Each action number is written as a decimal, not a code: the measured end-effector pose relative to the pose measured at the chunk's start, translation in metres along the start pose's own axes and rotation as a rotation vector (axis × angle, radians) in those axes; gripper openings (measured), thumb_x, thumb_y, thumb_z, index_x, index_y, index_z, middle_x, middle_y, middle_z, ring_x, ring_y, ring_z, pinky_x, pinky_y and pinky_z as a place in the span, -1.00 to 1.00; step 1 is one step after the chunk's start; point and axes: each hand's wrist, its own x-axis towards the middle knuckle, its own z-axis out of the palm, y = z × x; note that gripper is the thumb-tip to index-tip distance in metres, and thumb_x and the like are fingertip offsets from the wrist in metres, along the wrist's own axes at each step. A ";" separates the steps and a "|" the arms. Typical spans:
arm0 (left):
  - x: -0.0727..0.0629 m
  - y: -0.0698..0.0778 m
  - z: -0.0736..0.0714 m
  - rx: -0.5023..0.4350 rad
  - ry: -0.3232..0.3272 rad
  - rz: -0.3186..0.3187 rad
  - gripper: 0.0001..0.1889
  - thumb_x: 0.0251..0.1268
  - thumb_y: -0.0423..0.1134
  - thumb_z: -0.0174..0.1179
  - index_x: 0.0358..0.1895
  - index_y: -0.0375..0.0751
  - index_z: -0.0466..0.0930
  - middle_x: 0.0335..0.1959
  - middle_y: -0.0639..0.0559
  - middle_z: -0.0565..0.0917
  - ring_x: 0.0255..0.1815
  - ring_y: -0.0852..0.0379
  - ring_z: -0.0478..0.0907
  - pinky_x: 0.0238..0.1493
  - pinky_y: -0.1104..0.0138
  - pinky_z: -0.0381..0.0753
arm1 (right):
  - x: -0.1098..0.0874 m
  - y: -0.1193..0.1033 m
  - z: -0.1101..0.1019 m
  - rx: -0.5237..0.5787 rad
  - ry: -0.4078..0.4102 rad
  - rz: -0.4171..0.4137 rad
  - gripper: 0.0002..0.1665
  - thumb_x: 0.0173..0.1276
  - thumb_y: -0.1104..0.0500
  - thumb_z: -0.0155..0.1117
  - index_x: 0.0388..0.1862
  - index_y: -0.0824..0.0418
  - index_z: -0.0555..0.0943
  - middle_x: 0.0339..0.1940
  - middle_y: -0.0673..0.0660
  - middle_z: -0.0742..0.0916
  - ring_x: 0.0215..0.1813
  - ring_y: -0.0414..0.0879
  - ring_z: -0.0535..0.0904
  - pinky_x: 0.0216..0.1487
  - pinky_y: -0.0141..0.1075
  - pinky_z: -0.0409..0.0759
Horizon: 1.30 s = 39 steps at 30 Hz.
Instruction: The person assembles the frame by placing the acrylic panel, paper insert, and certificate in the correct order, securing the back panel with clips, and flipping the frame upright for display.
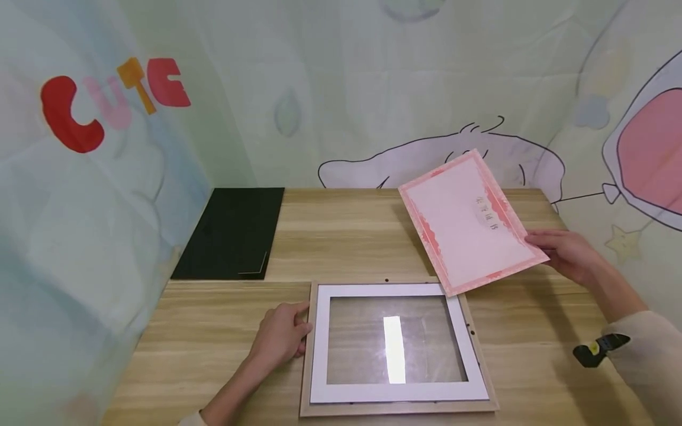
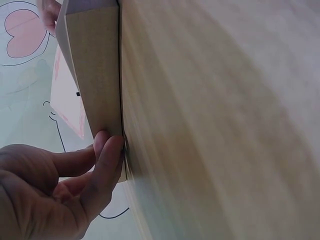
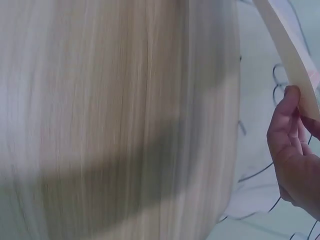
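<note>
On the table lies a light wooden picture frame (image 1: 306,355) with a white mat (image 1: 399,392) around a clear pane (image 1: 362,337). My left hand (image 1: 281,334) holds the frame's left side, its bent fingertips against the wooden side wall in the left wrist view. To the right, my right hand (image 1: 567,254) pinches a pink-bordered certificate (image 1: 458,225) by its right corner. The certificate is raised and tilted above the table, its lower corner overlapping the frame's upper right corner in the head view. From the right wrist view, its pale back (image 3: 287,45) shows, slightly bowed.
A black backing board (image 1: 229,231) lies at the table's far left. The wood-grain table (image 1: 330,228) meets a printed cloth backdrop (image 1: 346,89) at the back and sides. A dark strap-like piece (image 1: 599,350) sits by the right sleeve.
</note>
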 end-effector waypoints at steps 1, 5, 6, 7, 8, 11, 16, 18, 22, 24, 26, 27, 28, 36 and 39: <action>0.000 0.000 0.000 0.000 0.001 0.001 -0.46 0.32 -0.41 0.26 0.38 -0.20 0.49 -0.61 0.08 0.63 -0.75 0.16 0.57 -0.70 0.34 0.48 | -0.001 -0.001 0.004 0.004 -0.008 -0.009 -0.74 0.52 0.14 0.19 -0.21 -0.18 0.77 -0.21 -0.18 0.80 -0.22 -0.26 0.73 -0.15 -0.40 0.73; 0.000 0.000 -0.001 -0.004 -0.001 -0.001 -0.46 0.32 -0.40 0.26 0.38 -0.20 0.49 -0.60 0.07 0.64 -0.75 0.16 0.58 -0.71 0.36 0.49 | -0.006 -0.001 0.016 -0.010 -0.019 -0.030 -0.76 0.54 0.13 0.16 -0.18 -0.17 0.75 -0.21 -0.17 0.80 -0.22 -0.25 0.74 -0.15 -0.41 0.73; 0.000 0.000 -0.001 -0.006 -0.002 -0.002 -0.46 0.32 -0.41 0.26 0.38 -0.19 0.49 -0.59 0.07 0.64 -0.75 0.16 0.58 -0.71 0.36 0.49 | -0.006 -0.001 0.018 -0.017 -0.021 -0.037 -0.76 0.54 0.13 0.16 -0.17 -0.16 0.75 -0.21 -0.16 0.80 -0.22 -0.24 0.74 -0.15 -0.40 0.73; 0.000 0.000 -0.001 -0.007 -0.003 -0.005 -0.46 0.32 -0.40 0.26 0.38 -0.18 0.50 -0.59 0.07 0.64 -0.75 0.16 0.58 -0.71 0.37 0.50 | -0.007 -0.001 0.021 -0.025 -0.025 -0.044 -0.76 0.54 0.13 0.15 -0.17 -0.15 0.74 -0.21 -0.15 0.81 -0.22 -0.24 0.75 -0.16 -0.40 0.73; 0.000 0.000 -0.001 -0.007 -0.003 -0.008 -0.46 0.32 -0.40 0.26 0.38 -0.18 0.50 -0.58 0.07 0.64 -0.75 0.17 0.57 -0.71 0.37 0.50 | -0.008 -0.001 0.023 -0.031 -0.030 -0.050 -0.76 0.55 0.13 0.15 -0.16 -0.14 0.74 -0.21 -0.14 0.81 -0.23 -0.23 0.75 -0.17 -0.40 0.74; 0.001 -0.001 0.000 -0.002 0.000 -0.016 -0.47 0.32 -0.38 0.26 0.38 -0.15 0.51 -0.57 0.07 0.63 -0.74 0.17 0.57 -0.70 0.37 0.50 | -0.009 0.000 0.030 -0.062 -0.042 -0.074 -0.78 0.54 0.12 0.16 -0.13 -0.12 0.74 -0.21 -0.11 0.81 -0.24 -0.22 0.76 -0.19 -0.38 0.74; 0.001 -0.001 0.000 -0.001 -0.002 -0.015 -0.44 0.29 -0.33 0.30 0.39 -0.16 0.50 -0.60 0.09 0.64 -0.75 0.17 0.57 -0.69 0.35 0.47 | -0.017 -0.001 0.043 -0.158 -0.017 -0.095 -0.84 0.52 0.07 0.20 -0.07 -0.09 0.72 -0.20 -0.14 0.80 -0.25 -0.22 0.74 -0.21 -0.38 0.73; 0.001 -0.001 -0.001 -0.001 -0.004 -0.015 -0.43 0.28 -0.32 0.31 0.39 -0.16 0.49 -0.62 0.09 0.64 -0.75 0.17 0.57 -0.69 0.35 0.44 | -0.022 -0.003 0.049 -0.224 0.007 -0.100 -0.81 0.51 0.01 0.21 0.00 -0.05 0.68 -0.20 -0.17 0.78 -0.25 -0.22 0.71 -0.21 -0.38 0.72; 0.000 -0.002 -0.001 0.009 0.002 -0.012 -0.43 0.28 -0.33 0.30 0.39 -0.16 0.50 -0.63 0.08 0.63 -0.76 0.16 0.56 -0.69 0.36 0.41 | -0.038 -0.010 0.065 -0.429 0.098 -0.156 -0.58 0.50 -0.13 0.20 0.12 0.11 0.61 -0.22 -0.24 0.76 -0.25 -0.23 0.68 -0.23 -0.37 0.69; 0.000 -0.003 -0.001 0.012 0.006 -0.008 -0.44 0.29 -0.34 0.29 0.39 -0.16 0.50 -0.64 0.08 0.63 -0.76 0.17 0.56 -0.69 0.35 0.43 | -0.048 -0.014 0.076 -0.541 0.151 -0.204 -0.51 0.49 -0.16 0.19 0.14 0.17 0.59 -0.23 -0.25 0.76 -0.25 -0.23 0.66 -0.25 -0.38 0.67; 0.000 -0.003 -0.001 0.008 0.009 -0.004 -0.45 0.30 -0.35 0.29 0.38 -0.16 0.50 -0.64 0.09 0.63 -0.76 0.17 0.56 -0.68 0.34 0.45 | -0.058 -0.018 0.088 -0.636 0.204 -0.282 -0.52 0.49 -0.14 0.21 0.11 0.21 0.62 -0.25 -0.23 0.76 -0.27 -0.22 0.64 -0.28 -0.39 0.66; 0.000 -0.004 -0.001 0.004 0.009 -0.005 -0.45 0.30 -0.35 0.29 0.38 -0.16 0.50 -0.63 0.09 0.63 -0.76 0.17 0.55 -0.68 0.34 0.46 | -0.064 -0.020 0.094 -0.669 0.223 -0.325 -0.55 0.49 -0.11 0.22 0.08 0.21 0.63 -0.26 -0.22 0.76 -0.28 -0.21 0.64 -0.31 -0.39 0.64; 0.000 -0.004 -0.001 0.000 0.009 -0.004 -0.45 0.30 -0.35 0.29 0.38 -0.16 0.50 -0.63 0.09 0.63 -0.76 0.17 0.55 -0.68 0.34 0.47 | -0.069 -0.021 0.100 -0.704 0.243 -0.373 -0.60 0.48 -0.08 0.24 0.05 0.19 0.65 -0.28 -0.22 0.75 -0.30 -0.22 0.62 -0.35 -0.41 0.62; -0.001 -0.004 -0.002 -0.007 0.008 0.010 -0.46 0.30 -0.35 0.29 0.37 -0.16 0.52 -0.62 0.09 0.63 -0.76 0.17 0.57 -0.68 0.35 0.44 | -0.102 -0.020 0.143 -0.895 0.449 -1.046 -0.89 0.28 0.30 0.43 -0.21 0.19 0.78 -0.37 -0.12 0.81 -0.29 -0.70 0.57 -0.39 -0.71 0.51; -0.001 -0.004 -0.002 -0.011 0.007 0.010 -0.46 0.30 -0.35 0.28 0.37 -0.16 0.51 -0.61 0.09 0.63 -0.76 0.17 0.58 -0.68 0.35 0.44 | -0.110 -0.010 0.160 -0.983 0.515 -1.347 -0.76 0.45 0.07 0.31 -0.28 0.18 0.81 -0.42 0.07 0.84 -0.34 -0.59 0.66 -0.46 -0.65 0.50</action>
